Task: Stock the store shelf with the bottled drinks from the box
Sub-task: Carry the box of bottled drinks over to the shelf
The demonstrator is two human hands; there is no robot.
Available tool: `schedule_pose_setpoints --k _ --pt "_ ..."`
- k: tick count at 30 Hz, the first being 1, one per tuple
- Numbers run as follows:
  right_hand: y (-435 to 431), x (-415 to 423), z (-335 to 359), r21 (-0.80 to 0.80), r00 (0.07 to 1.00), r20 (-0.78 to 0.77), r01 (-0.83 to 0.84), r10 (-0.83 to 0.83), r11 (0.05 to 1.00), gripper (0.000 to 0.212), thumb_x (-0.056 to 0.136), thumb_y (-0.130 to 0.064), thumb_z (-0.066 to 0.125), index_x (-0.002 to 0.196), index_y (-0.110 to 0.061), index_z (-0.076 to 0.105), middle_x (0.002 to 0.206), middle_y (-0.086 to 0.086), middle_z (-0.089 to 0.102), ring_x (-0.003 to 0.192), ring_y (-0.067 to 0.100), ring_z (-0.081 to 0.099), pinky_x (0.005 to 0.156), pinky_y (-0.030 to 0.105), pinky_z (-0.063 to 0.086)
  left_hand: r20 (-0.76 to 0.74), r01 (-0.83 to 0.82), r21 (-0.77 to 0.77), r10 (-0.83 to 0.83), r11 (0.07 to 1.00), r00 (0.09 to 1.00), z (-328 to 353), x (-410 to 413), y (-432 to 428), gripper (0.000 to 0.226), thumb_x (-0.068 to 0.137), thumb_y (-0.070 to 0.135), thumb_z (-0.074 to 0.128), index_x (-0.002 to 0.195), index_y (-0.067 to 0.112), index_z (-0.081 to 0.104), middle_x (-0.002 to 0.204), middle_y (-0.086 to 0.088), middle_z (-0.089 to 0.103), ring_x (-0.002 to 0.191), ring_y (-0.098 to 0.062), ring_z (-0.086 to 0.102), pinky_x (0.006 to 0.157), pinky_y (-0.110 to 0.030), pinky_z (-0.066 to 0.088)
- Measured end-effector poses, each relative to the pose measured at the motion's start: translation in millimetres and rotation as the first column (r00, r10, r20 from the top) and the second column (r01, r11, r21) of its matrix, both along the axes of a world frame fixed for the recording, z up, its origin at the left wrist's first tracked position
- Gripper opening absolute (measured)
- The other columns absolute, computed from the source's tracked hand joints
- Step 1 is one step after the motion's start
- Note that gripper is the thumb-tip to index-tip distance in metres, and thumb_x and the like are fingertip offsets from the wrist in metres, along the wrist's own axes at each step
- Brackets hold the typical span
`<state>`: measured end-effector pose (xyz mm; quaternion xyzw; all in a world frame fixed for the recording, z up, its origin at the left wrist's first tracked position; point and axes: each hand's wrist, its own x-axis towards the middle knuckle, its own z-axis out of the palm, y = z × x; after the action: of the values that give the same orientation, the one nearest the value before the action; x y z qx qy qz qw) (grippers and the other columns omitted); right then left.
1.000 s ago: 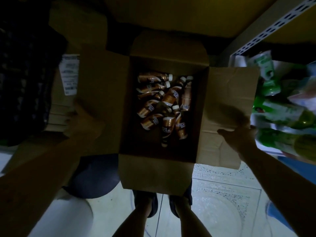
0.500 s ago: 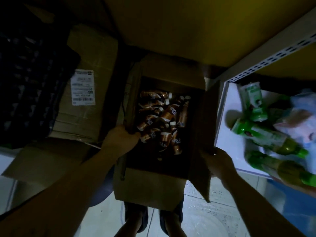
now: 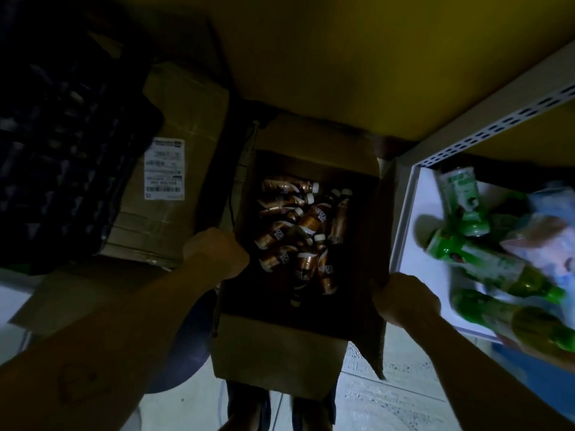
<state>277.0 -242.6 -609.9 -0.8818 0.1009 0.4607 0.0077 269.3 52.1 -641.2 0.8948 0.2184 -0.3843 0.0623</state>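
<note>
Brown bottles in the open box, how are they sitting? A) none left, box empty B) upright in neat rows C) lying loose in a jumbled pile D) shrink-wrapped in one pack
C: the brown bottles lie on their sides at mixed angles, overlapping, inside the open cardboard box, white caps pointing different ways.

I am looking down into a very dim room. A mustard-yellow wall (image 3: 357,57) fills the top of my view. The floor (image 3: 389,399) is pale tile with a faint pattern, lit a little brighter than the rest. At right stands a grey metal shelving upright (image 3: 497,113) with rows of slots. At left a sealed cardboard carton (image 3: 183,188) carries a white shipping label (image 3: 164,169). Further left sits a dark, ridged stack (image 3: 62,150), possibly egg trays; it is too dark for me to tell. A dark rounded shape (image 3: 180,346) rests on the floor below.
</note>
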Motion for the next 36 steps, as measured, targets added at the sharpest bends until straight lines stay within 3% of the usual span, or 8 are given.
schedule_pose_setpoints --k 3,7,11,17,21,29,32,36 --pt "3 11 17 0.010 0.998 0.058 -0.030 0.030 0.999 0.040 0.100 -0.045 0.035 0.082 -0.015 0.056 0.080 0.005 0.057 0.081 0.026 0.060 0.077 0.034 0.049 0.126 -0.089 -0.085 0.100 0.992 0.987 19 3 12 0.033 0.088 0.031 0.052 0.067 0.005 0.053 0.083 -0.011 0.064 0.077 -0.030 0.061 0.064 -0.031 0.041" --pt "-3 16 53 0.005 0.997 0.050 -0.055 0.055 0.998 0.040 0.100 -0.044 0.034 0.082 -0.016 0.056 0.092 0.008 0.062 0.092 0.030 0.064 0.077 0.034 0.049 0.114 -0.136 -0.180 0.158 0.974 0.981 49 0 14 0.037 0.089 0.027 0.054 0.057 0.012 0.044 0.064 -0.003 0.051 0.061 -0.019 0.051 0.061 -0.029 0.041" --pt "0 8 99 -0.026 0.998 0.040 -0.056 0.057 0.998 0.036 0.099 -0.040 0.040 0.087 -0.014 0.062 0.099 0.009 0.066 0.094 0.028 0.064 0.070 0.029 0.043 0.100 -0.091 -0.141 0.105 0.986 0.989 92 -7 14 0.028 0.086 0.032 0.053 0.063 0.015 0.048 0.070 -0.001 0.053 0.062 -0.016 0.051 0.054 -0.026 0.037" --pt "12 -10 201 -0.076 0.995 0.088 0.053 -0.046 0.996 0.032 0.095 -0.034 0.050 0.106 -0.009 0.067 0.114 0.013 0.065 0.105 0.031 0.063 0.079 0.035 0.046 0.152 0.029 -0.054 -0.021 0.998 0.988 195 1 6 0.025 0.083 0.036 0.054 0.077 0.013 0.046 0.075 -0.003 0.045 0.063 -0.017 0.041 0.056 -0.028 0.031" --pt "16 -22 270 -0.087 0.987 0.156 0.061 -0.047 0.994 0.036 0.094 -0.033 0.050 0.114 -0.007 0.064 0.122 0.016 0.062 0.111 0.033 0.061 0.079 0.035 0.046 0.195 0.123 -0.037 -0.113 0.992 0.974 270 9 3 0.027 0.082 0.035 0.053 0.098 0.014 0.056 0.104 -0.009 0.058 0.091 -0.027 0.056 0.064 -0.030 0.035" --pt "40 -33 406 -0.051 0.974 0.226 0.002 0.010 0.999 0.027 0.094 -0.024 0.050 0.112 -0.006 0.060 0.117 0.015 0.065 0.101 0.030 0.065 0.084 0.038 0.054 0.254 0.035 0.000 -0.034 0.999 0.967 411 -26 4 0.021 0.087 0.032 0.050 0.085 0.012 0.057 0.085 -0.006 0.059 0.072 -0.021 0.056 0.063 -0.031 0.045" --pt "35 -35 442 -0.044 0.948 0.315 -0.033 0.045 0.998 0.025 0.097 -0.026 0.047 0.105 -0.007 0.060 0.113 0.015 0.063 0.091 0.030 0.058 0.074 0.039 0.046 0.399 -0.032 -0.005 0.032 0.999 0.916 454 -39 5 0.024 0.088 0.029 0.048 0.073 0.013 0.057 0.073 -0.005 0.057 0.061 -0.020 0.053 0.051 -0.029 0.037" --pt "23 -39 494 -0.006 0.904 0.424 -0.063 0.059 0.998 0.021 0.095 -0.027 0.051 0.097 -0.010 0.062 0.098 0.011 0.065 0.086 0.028 0.063 0.068 0.033 0.048 0.462 -0.072 0.028 0.051 0.997 0.885 517 -51 3 0.028 0.090 0.031 0.045 0.076 0.012 0.059 0.078 -0.007 0.059 0.066 -0.023 0.056 0.054 -0.030 0.041"
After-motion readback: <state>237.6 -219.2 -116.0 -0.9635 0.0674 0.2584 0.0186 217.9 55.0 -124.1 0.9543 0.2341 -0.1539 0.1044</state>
